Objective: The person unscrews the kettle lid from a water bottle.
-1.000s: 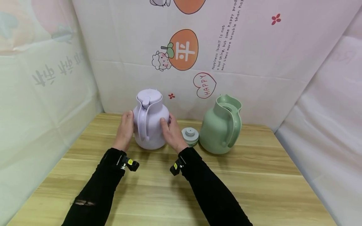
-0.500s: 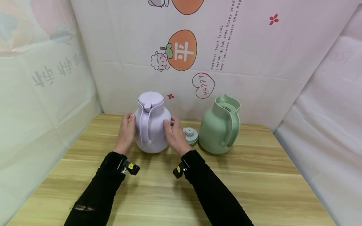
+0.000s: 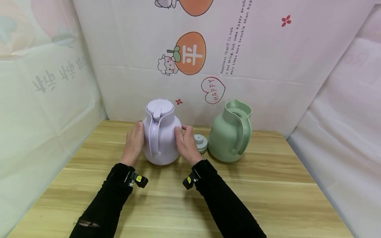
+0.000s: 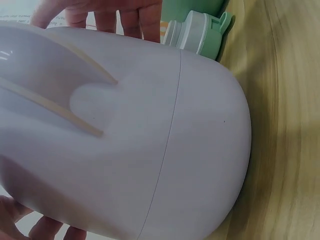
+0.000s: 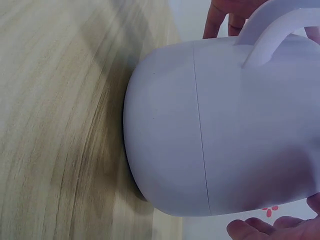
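Observation:
A lavender thermos jug stands upright at the back of the table, its lavender lid in place and its handle facing me. My left hand holds the jug's left side, and my right hand grips the right side with the thumb on the near face. In the left wrist view the right fingers wrap behind the body. Fingertips of the right hand show along the lower edge in the right wrist view. The jug's base sits close over the tabletop.
A green jug without a lid stands to the right, its handle toward the near right. Between the jugs sits a grey and green stopper, partly behind my right hand. Printed cloth hangs close behind the wooden table.
Both hands have brought the lavender jug a little toward me and slightly right, still holding its two sides. The green jug and the stopper stay where they were.

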Tool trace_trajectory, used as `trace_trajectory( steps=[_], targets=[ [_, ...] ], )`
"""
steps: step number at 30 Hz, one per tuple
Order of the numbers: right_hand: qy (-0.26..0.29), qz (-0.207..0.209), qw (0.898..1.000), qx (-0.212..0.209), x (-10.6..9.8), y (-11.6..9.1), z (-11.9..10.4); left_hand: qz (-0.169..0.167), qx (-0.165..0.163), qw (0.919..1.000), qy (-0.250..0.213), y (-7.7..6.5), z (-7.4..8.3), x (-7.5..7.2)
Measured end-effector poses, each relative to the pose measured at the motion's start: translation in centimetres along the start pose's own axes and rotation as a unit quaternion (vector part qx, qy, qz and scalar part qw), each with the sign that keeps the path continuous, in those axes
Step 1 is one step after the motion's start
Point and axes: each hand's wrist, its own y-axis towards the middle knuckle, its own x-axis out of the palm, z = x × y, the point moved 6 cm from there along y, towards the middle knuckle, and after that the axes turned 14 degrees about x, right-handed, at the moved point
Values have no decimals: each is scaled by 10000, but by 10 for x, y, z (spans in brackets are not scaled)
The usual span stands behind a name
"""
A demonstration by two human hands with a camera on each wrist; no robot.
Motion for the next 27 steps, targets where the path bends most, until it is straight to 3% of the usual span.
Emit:
trace_trajectory(
  steps=[6,19,27],
  targets=[
    [85,12,9999,53,-3,-2,3,343,207,9989,233,-3,4,0],
    [254,139,9995,126,-13,-9,9,207,-56,9997,-81,-17,8,9],
    [207,175,9996,41,-19,-17,11,350,279,9990,-44,-22,13,11]
  ],
)
